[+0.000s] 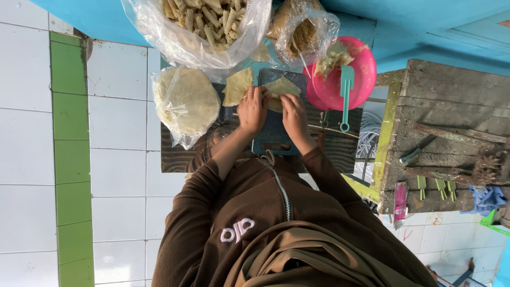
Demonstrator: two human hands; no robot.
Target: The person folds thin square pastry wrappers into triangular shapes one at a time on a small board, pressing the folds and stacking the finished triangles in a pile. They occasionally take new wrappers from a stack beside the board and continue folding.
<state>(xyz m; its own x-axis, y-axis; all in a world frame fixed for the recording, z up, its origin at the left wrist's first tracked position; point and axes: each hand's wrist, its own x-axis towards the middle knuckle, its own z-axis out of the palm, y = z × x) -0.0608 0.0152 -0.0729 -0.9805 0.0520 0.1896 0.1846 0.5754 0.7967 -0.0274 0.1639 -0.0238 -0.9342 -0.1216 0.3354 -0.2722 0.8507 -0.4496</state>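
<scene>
My left hand [252, 109] and my right hand [294, 114] rest side by side on a dark blue cutting board [273, 135]. Their fingers pinch and fold a thin pale yellow wrapper sheet [280, 86] that lies on the board's far end. A second triangular wrapper piece [237, 86] lies just left of my left hand. Past my right hand stands a pink bowl [361, 74] holding some pale filling and a teal spatula [346, 93]. My brown sleeves and zipped jacket fill the lower part of the view.
A clear bag of stacked round wrappers [186, 101] sits at the left. A large bag of rolled pieces [204, 24] and a small bag of brown filling [304, 34] lie beyond. The board sits on a dark slatted table [340, 151]. A worn wooden bench [446, 127] stands at right.
</scene>
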